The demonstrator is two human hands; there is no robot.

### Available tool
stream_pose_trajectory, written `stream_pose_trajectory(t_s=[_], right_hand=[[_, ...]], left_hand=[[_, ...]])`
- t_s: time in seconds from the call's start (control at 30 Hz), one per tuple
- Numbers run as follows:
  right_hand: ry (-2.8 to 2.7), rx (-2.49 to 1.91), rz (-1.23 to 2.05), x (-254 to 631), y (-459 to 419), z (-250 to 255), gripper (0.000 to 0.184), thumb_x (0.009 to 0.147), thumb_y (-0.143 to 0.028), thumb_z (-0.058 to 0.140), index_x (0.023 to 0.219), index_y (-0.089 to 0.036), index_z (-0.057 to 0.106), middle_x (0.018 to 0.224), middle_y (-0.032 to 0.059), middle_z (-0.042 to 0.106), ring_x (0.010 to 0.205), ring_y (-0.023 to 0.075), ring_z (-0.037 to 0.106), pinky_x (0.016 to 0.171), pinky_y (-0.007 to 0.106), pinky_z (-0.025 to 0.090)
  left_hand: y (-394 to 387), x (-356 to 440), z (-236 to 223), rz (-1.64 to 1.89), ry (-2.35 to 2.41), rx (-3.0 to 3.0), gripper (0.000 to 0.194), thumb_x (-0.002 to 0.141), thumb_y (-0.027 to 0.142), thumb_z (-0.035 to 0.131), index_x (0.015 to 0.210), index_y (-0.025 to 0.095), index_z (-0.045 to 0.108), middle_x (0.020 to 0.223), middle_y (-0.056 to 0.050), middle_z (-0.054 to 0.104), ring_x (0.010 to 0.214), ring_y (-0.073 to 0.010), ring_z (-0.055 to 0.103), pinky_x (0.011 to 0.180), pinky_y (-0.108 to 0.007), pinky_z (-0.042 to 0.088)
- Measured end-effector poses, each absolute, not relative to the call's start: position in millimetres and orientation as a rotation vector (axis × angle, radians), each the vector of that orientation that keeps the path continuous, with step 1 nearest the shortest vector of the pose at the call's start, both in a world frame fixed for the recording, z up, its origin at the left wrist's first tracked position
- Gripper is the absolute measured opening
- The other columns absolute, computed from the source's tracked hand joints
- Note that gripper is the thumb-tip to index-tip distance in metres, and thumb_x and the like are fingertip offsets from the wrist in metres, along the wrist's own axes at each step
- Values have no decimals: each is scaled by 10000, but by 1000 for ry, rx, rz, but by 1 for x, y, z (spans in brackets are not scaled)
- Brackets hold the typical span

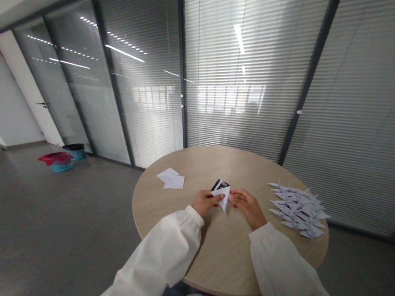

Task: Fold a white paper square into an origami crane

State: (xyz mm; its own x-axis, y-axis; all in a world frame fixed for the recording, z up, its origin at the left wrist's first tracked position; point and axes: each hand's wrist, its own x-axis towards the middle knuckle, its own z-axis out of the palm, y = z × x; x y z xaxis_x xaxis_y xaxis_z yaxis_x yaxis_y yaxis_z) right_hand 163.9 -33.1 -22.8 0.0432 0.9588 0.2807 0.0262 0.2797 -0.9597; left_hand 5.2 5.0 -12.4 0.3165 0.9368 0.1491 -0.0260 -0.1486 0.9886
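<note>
Two hands sit close together on my feed, near the middle of the round wooden surface, with a small piece of folded paper pinched between them. The left hand grips the paper's white side with its fingers and thumb, and the right hand meets the opposite edge with its fingertips. The paper stands slightly off the surface, its white point aimed down toward the wrists. A dark printed face shows just beyond the hands, though I can't make out the pattern from here.

Past the left hand lie loose white paper sheets. Well beyond the right hand, a heap of many folded paper cranes spreads near the surface's edge. White sleeves cover both forearms. Far past the left hand, on the floor, stand two teal bins, one topped with something red.
</note>
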Motion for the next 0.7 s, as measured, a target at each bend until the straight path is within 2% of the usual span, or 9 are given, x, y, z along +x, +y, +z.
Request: stream_pose_trajectory(t_s=[0.1, 0.33, 0.7], right_hand=[[-1433, -1059, 1022, 162, -33, -24, 383, 669, -437, 611, 889, -123, 611, 794, 77, 652, 724, 179, 593, 645, 282, 457], [-1644, -1088, 998, 162, -37, -22, 341, 729, -438, 540, 780, -123, 661, 763, 49, 662, 681, 156, 572, 648, 258, 421], [-1570, -1111, 1036, 160, -41, -15, 331, 699, -435, 562, 741, -125, 668, 702, 42, 671, 636, 151, 579, 625, 255, 432]], left_hand=[[5, 5, -10, 1141, 902, 1464, 383, 506, 436, 709, 641, 80, 669, 602, -46, 621, 549, -131, 550, 530, -234, 450], [3, 5, -10, 1096, 847, 1482, 358, 553, 434, 683, 619, 82, 669, 568, -43, 622, 515, -131, 549, 552, -245, 450], [-2, 6, -5, 1042, 849, 1493, 385, 538, 452, 688, 635, 80, 660, 594, -47, 638, 518, -136, 567, 553, -247, 463]])
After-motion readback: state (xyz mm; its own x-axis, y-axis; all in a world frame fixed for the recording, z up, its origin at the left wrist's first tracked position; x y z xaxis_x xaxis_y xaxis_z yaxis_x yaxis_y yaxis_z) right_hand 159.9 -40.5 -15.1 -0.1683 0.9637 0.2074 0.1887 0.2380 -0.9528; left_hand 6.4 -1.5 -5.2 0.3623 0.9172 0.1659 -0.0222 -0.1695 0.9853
